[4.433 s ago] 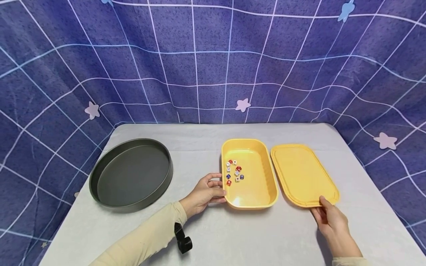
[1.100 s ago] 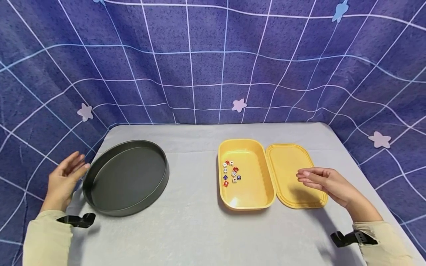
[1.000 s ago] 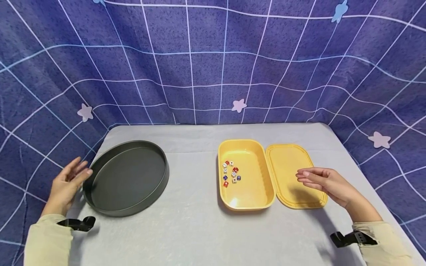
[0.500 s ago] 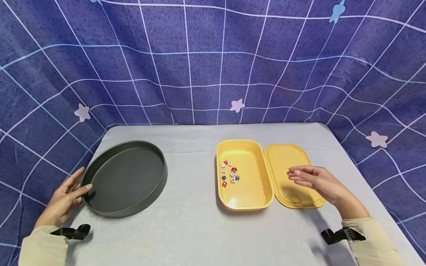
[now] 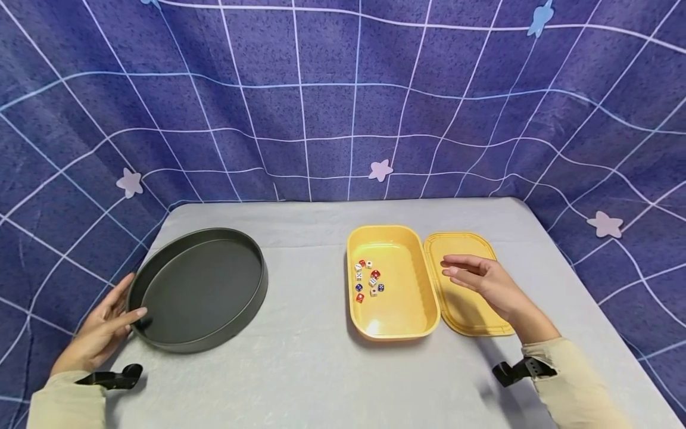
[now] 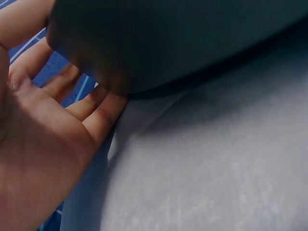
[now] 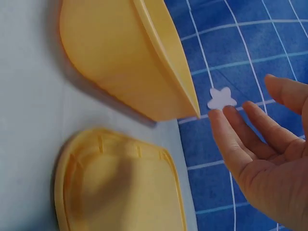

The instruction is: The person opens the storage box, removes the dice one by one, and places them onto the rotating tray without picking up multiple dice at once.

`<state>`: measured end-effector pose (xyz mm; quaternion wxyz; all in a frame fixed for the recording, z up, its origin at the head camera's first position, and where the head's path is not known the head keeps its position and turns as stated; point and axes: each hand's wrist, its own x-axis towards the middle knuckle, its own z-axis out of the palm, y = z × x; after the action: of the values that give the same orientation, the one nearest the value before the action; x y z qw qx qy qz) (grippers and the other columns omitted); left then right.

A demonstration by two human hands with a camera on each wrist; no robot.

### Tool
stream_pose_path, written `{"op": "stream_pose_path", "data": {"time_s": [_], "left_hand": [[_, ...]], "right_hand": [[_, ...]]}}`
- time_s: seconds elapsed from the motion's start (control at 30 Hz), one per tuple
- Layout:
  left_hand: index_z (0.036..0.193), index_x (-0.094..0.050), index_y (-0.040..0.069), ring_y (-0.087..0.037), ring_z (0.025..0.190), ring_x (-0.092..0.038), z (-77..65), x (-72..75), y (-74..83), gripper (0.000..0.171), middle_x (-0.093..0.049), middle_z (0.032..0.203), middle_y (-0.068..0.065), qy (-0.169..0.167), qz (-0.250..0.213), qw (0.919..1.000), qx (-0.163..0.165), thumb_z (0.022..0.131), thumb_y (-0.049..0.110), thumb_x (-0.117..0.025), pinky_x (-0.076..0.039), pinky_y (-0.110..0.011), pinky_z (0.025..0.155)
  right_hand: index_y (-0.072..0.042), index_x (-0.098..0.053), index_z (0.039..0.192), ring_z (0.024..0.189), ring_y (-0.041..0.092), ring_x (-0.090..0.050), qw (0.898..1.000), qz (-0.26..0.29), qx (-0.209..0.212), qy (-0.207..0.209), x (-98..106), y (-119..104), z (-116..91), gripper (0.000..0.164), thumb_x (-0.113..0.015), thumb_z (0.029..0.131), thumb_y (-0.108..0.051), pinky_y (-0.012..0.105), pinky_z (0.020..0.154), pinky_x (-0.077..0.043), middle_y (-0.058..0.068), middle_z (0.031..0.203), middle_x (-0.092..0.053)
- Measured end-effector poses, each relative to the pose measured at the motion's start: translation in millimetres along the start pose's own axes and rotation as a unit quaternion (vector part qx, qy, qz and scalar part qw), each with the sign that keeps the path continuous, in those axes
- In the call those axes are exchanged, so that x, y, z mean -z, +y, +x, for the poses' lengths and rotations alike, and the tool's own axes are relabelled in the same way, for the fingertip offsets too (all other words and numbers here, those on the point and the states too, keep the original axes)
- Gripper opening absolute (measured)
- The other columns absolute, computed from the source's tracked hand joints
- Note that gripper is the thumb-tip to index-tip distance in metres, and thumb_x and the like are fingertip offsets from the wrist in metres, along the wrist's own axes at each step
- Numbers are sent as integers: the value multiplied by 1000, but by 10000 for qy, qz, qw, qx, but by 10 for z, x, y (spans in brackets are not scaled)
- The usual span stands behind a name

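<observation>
At the left side of the table lies a dark round baking pan (image 5: 206, 286). My left hand (image 5: 96, 333) grips its left rim, with the thumb over the inside and the fingers along the outer wall. In the left wrist view, fingertips (image 6: 103, 108) reach the underside of the pan (image 6: 178, 43). Several small red, white and blue dice (image 5: 373, 282) lie along the left part of a yellow plastic box (image 5: 409, 298). Its yellow lid (image 5: 463, 313) is flat on the table to the right. Over the lid hovers my right hand (image 5: 485, 283), fingers loosely extended, holding nothing.
A light grey cloth covers the table (image 5: 305, 310). Purple grid-patterned curtains (image 5: 332, 107) with stars close off the back and both sides. A stretch of cloth separates pan and box.
My left hand went from the box to the pan and took hold of its rim. My right hand let go of the lid, which now sits nearer the box, and rose, drifting left.
</observation>
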<state>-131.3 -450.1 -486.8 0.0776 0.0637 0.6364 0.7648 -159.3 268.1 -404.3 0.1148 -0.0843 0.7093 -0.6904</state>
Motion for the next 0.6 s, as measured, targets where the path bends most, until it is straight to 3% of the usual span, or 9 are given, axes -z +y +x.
{"op": "stream_pose_path", "data": {"time_s": [0.07,0.17,0.3,0.47,0.6], "left_hand": [[155,-9,31,4,112,-39,-8,17,-9,80,14,158,18,-73,-171,9998,9,95,-14,-39,-40,-12,53],[155,-9,31,3,114,-45,-19,38,-48,80,9,159,17,-227,-444,9987,-112,95,-14,-36,-45,-9,70],[156,-6,25,8,127,-37,-20,55,-105,79,-2,160,13,-432,-605,9963,-420,95,-16,-33,-41,-13,94],[156,-6,21,3,132,-37,-6,66,-144,78,-21,156,9,-652,-963,9907,-707,93,-19,-30,-43,-18,97],[156,-3,17,0,134,-35,7,70,-162,78,-29,154,9,-874,-1328,9837,-844,92,-22,-27,-43,-21,99]], "right_hand": [[19,-41,132,105,9,-64,9998,-191,2,105,-75,8,47,50,-60,94,-7,25,89,-51,-7,111,-68],[14,-46,131,105,10,-64,9985,-468,-12,279,-196,24,124,49,-63,93,-11,24,88,-51,2,115,-68],[8,-52,130,105,12,-65,9962,-727,-97,461,-376,49,228,48,-67,91,-15,22,87,-51,19,124,-62],[8,-53,129,103,13,-64,9942,-939,-212,474,-604,105,353,46,-67,90,-11,19,87,-49,27,128,-56],[10,-54,127,99,15,-64,9913,-1189,-306,477,-748,177,463,44,-67,88,-5,18,83,-50,26,126,-58]]}}
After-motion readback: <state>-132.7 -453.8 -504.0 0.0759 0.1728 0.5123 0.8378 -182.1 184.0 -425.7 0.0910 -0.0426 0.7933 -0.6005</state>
